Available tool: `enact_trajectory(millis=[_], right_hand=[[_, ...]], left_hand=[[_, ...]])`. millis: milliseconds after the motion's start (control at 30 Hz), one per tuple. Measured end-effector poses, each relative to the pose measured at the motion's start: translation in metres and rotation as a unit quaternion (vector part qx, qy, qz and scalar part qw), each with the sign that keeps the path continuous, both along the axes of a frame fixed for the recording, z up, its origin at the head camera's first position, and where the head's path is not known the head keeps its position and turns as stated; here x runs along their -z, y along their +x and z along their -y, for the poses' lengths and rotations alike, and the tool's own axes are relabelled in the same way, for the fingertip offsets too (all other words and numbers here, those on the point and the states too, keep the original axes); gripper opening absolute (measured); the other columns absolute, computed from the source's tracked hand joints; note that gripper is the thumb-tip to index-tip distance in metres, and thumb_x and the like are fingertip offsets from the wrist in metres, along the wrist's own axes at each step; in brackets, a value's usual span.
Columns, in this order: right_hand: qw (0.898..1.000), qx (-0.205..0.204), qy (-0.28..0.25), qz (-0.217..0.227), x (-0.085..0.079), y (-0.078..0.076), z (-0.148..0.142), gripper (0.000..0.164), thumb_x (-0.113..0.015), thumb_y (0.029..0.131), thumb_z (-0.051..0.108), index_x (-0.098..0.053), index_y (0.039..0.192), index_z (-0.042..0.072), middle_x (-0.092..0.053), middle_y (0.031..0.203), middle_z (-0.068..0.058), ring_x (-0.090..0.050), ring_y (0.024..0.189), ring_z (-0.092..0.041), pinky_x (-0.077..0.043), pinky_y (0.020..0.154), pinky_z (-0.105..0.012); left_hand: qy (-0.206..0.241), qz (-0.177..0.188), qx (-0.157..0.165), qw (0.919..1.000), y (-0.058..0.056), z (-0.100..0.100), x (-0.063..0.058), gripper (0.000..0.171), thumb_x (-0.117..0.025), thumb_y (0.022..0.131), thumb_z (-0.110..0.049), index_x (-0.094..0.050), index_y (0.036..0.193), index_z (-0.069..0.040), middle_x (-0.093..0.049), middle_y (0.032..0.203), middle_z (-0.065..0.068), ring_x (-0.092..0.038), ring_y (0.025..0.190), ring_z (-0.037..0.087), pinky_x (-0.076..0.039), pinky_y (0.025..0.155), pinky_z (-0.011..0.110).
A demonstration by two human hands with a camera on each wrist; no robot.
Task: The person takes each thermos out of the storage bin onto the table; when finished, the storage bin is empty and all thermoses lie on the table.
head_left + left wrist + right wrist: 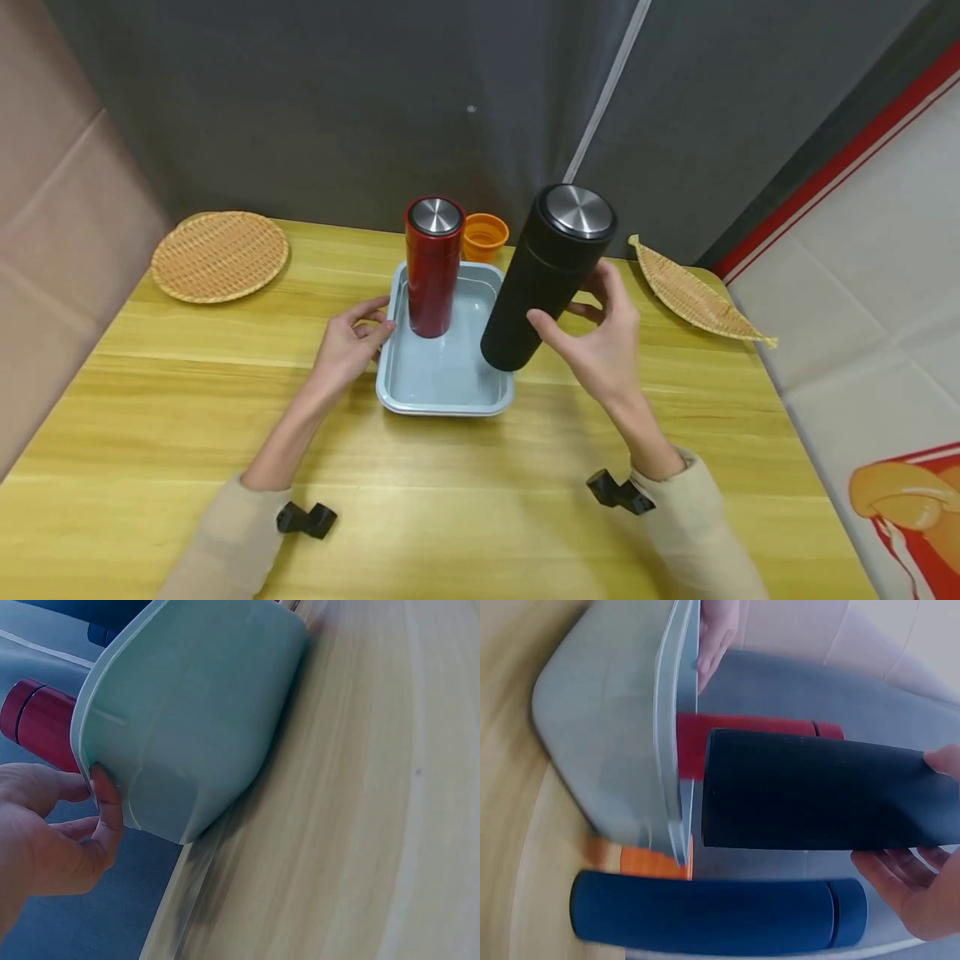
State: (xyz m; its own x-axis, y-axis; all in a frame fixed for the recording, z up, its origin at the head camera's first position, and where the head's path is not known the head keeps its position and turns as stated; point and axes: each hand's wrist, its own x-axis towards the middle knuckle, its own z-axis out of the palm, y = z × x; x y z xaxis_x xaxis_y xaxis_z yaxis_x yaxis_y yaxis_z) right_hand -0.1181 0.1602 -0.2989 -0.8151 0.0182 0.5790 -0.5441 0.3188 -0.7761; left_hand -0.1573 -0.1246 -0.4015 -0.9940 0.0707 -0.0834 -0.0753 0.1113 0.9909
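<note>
My right hand grips a black thermos with a steel-topped lid. It leans, lid toward the upper right, its base over the right side of a pale blue plastic basin. The right wrist view shows that base just above the basin's rim. With thumb and fingers, my left hand pinches the basin's left rim; the left wrist view shows this pinch close up. Inside the basin a red thermos stands upright. A blue thermos stands beside the basin in the right wrist view, hidden in the head view.
Behind the basin is an orange cup. A round woven tray lies at the back left of the wooden table, and a leaf-shaped woven tray at the back right. A grey panel closes off the back.
</note>
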Motion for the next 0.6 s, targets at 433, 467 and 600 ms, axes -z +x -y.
enact_trajectory(millis=[433, 467, 600], right_hand=[[0.998, 0.067, 0.016, 0.007, 0.009, 0.0, -0.049, 0.064, -0.08, 0.069, -0.007, -0.053, 0.127, -0.005, -0.06, 0.108, 0.001, -0.06, 0.093, -0.018, -0.054, 0.073, -0.018], [0.997, 0.076, 0.018, 0.007, 0.01, -0.001, -0.054, 0.064, -0.08, 0.069, -0.008, -0.053, 0.127, -0.006, -0.06, 0.107, 0.002, -0.06, 0.093, -0.017, -0.054, 0.073, -0.018], [0.994, 0.104, 0.014, 0.025, 0.016, -0.001, -0.068, 0.061, -0.078, 0.071, -0.009, -0.053, 0.127, -0.006, -0.058, 0.106, 0.006, -0.059, 0.093, -0.013, -0.053, 0.073, -0.016]], left_hand=[[0.006, -0.001, -0.003, 1.0, -0.001, -0.001, 0.0, 0.046, -0.059, 0.096, -0.007, -0.047, 0.14, 0.0, -0.053, 0.108, 0.015, -0.055, 0.068, 0.006, -0.051, 0.052, 0.022], [0.006, 0.0, -0.004, 1.0, -0.001, -0.001, 0.0, 0.046, -0.059, 0.096, -0.006, -0.048, 0.14, 0.0, -0.053, 0.108, 0.014, -0.055, 0.068, 0.006, -0.051, 0.052, 0.022], [0.001, 0.002, -0.005, 1.0, -0.002, -0.002, 0.001, 0.046, -0.059, 0.095, -0.006, -0.048, 0.139, 0.0, -0.054, 0.108, 0.013, -0.055, 0.068, 0.007, -0.052, 0.052, 0.025]])
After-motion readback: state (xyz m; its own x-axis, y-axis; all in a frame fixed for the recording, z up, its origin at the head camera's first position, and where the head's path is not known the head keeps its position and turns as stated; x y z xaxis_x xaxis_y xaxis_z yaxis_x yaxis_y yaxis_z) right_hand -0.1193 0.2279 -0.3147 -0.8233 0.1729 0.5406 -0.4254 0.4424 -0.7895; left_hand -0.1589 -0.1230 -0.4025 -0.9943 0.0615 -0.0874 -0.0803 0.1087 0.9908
